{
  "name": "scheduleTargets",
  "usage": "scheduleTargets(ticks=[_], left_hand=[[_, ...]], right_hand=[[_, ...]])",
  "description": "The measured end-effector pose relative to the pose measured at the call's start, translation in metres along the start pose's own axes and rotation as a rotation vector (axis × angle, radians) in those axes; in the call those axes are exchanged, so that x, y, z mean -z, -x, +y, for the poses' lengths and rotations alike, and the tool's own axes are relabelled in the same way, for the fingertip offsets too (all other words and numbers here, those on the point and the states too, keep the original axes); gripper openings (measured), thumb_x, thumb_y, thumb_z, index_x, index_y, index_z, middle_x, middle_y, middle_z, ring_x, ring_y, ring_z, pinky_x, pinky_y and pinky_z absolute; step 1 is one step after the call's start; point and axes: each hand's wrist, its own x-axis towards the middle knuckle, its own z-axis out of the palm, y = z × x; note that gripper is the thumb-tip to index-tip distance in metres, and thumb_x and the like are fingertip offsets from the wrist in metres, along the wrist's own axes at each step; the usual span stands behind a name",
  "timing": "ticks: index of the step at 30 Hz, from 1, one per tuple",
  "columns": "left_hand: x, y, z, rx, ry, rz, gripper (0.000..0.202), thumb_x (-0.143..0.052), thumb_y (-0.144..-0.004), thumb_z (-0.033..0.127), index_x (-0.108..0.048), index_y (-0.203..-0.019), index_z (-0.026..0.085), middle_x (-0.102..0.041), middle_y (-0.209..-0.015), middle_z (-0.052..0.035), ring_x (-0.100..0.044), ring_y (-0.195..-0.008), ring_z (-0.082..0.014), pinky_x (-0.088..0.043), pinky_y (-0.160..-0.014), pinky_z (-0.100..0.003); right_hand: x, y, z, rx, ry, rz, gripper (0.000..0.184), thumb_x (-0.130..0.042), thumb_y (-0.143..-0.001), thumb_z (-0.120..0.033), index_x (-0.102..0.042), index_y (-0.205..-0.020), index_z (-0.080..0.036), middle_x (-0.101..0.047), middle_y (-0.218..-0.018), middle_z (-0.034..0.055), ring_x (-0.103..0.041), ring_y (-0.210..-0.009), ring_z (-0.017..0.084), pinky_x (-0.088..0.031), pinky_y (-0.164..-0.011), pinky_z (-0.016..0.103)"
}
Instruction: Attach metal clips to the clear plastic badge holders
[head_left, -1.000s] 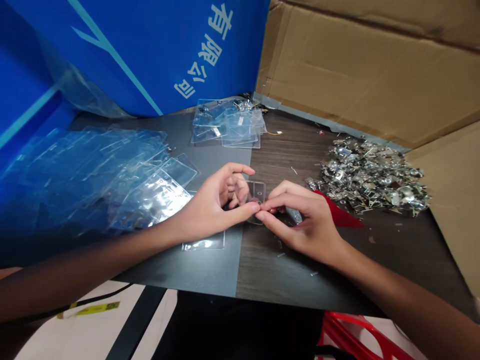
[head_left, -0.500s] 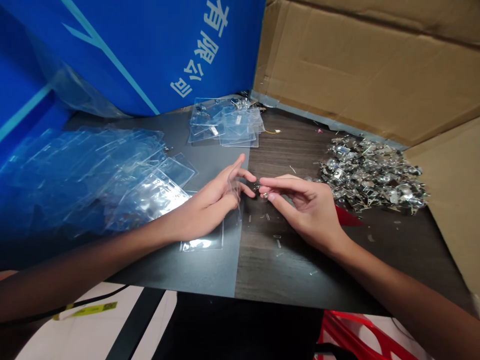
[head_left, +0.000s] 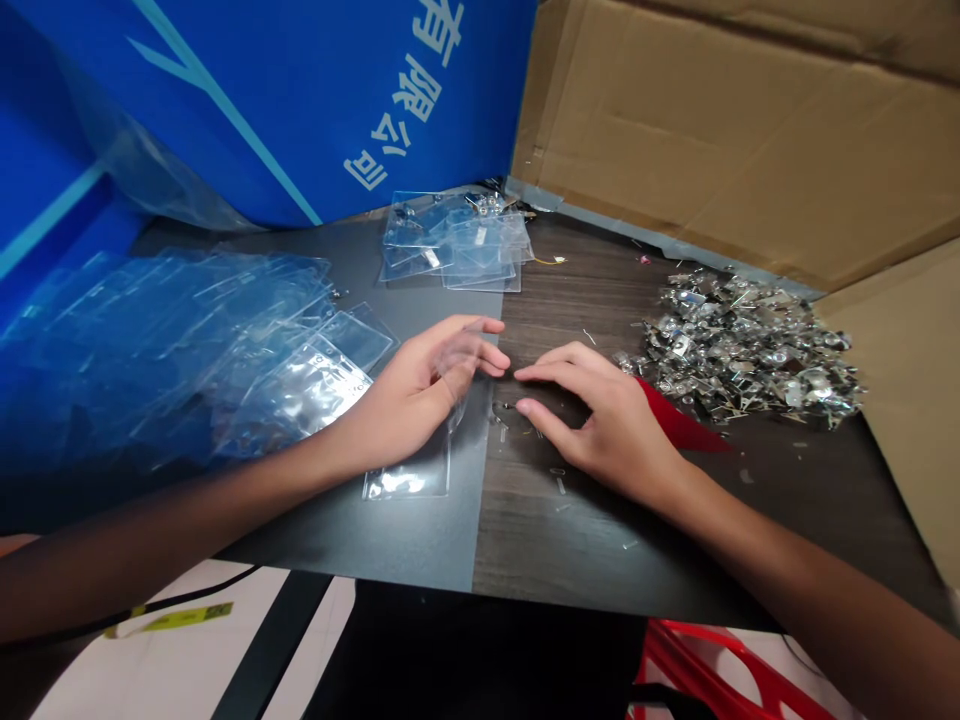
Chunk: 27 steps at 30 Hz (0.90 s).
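Note:
My left hand (head_left: 420, 385) has a clear plastic badge holder (head_left: 459, 385) between its thumb and fingers, tilted above the table. Its fingertips point at those of my right hand (head_left: 600, 410), whose thumb and forefinger are apart with nothing visible between them. A small metal clip (head_left: 501, 410) shows just left of the right thumb tip, partly blurred. Below my left wrist, another flat clear badge holder (head_left: 405, 480) lies on the table. To the right of my right hand is a heap of shiny metal clips with clear straps (head_left: 757, 350).
Many clear badge holders (head_left: 187, 340) are spread at the left. A smaller pile of holders with clips (head_left: 457, 240) lies at the back. A blue panel (head_left: 300, 90) and cardboard walls (head_left: 712, 130) border the table. A red flat piece (head_left: 679, 420) lies partly beneath my right hand.
My right thumb and forefinger were pinched on a small metal clip and are now apart. The clip sits lower and further left. My left fingers have curled in around the badge holder.

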Motion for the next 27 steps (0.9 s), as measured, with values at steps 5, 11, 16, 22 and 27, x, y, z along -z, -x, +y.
scheduleTargets(ticks=[5, 11, 16, 22, 27], left_hand=[[0.001, -0.002, 0.003, 0.038, 0.023, 0.05, 0.051, -0.079, -0.104, 0.043, -0.064, -0.145, 0.017, -0.082, -0.122, -0.0141, -0.08, -0.11, -0.0254, -0.063, -0.104, -0.041], [-0.004, -0.001, 0.003, 0.094, 0.092, 0.049, 0.06, -0.084, -0.098, 0.037, -0.053, -0.146, 0.019, -0.077, -0.113, -0.0083, -0.081, -0.09, -0.0205, -0.067, -0.088, -0.037], [-0.005, 0.0, 0.004, 0.104, 0.018, 0.038, 0.049, -0.069, -0.1, 0.02, -0.05, -0.146, 0.02, -0.069, -0.099, -0.0016, -0.075, -0.083, -0.0168, -0.063, -0.08, -0.033], [-0.003, 0.002, 0.007, 0.126, -0.15, 0.001, 0.054, -0.06, -0.092, 0.014, -0.053, -0.145, 0.021, -0.057, -0.094, 0.0014, -0.064, -0.077, -0.0147, -0.056, -0.075, -0.033], [-0.006, 0.004, 0.009, 0.152, -0.235, -0.018, 0.05, -0.062, -0.09, 0.019, -0.054, -0.139, 0.023, -0.053, -0.098, 0.0006, -0.062, -0.08, -0.0148, -0.055, -0.07, -0.031]], right_hand=[[-0.005, 0.0, 0.008, 0.155, 0.003, -0.193, 0.037, -0.065, -0.108, -0.013, -0.077, -0.14, -0.026, -0.078, -0.134, 0.011, -0.07, -0.119, 0.028, -0.059, -0.107, 0.05], [-0.007, 0.002, 0.007, 0.222, 0.023, -0.209, 0.045, -0.054, -0.107, -0.002, -0.075, -0.14, -0.024, -0.076, -0.114, 0.0098, -0.066, -0.101, 0.025, -0.058, -0.093, 0.044], [-0.002, 0.001, -0.001, 0.161, -0.151, -0.134, 0.023, -0.062, -0.11, -0.011, -0.077, -0.125, -0.019, -0.073, -0.107, 0.0085, -0.069, -0.098, 0.021, -0.058, -0.089, 0.035], [0.005, -0.001, -0.012, -0.043, -0.365, -0.154, 0.008, -0.068, -0.109, -0.019, -0.074, -0.103, -0.02, -0.073, -0.095, 0.003, -0.068, -0.085, 0.015, -0.054, -0.08, 0.029], [0.005, 0.0, -0.019, -0.24, -0.58, -0.218, 0.012, -0.069, -0.109, -0.027, -0.071, -0.099, -0.021, -0.072, -0.085, -0.0017, -0.064, -0.075, 0.012, -0.048, -0.07, 0.025]])
